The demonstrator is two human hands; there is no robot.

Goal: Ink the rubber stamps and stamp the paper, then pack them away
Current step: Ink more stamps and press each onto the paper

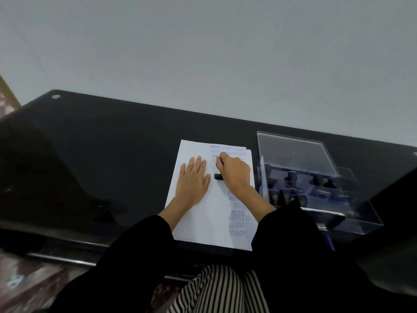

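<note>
A white sheet of paper (198,227) lies on the black desk, with blue stamped words down its right side and across its top right corner. My left hand (193,180) rests flat on the paper, fingers straight. My right hand (233,172) grips a black rubber stamp (218,176) and holds it down on the paper just right of my left hand. Only the stamp's dark base shows under my fingers.
A clear plastic box (316,177) with its lid raised stands right of the paper, holding several black-handled stamps (292,176) in compartments. The glossy black desk (90,154) stretches left. A grey wall rises behind it. My striped clothing fills the bottom of the view.
</note>
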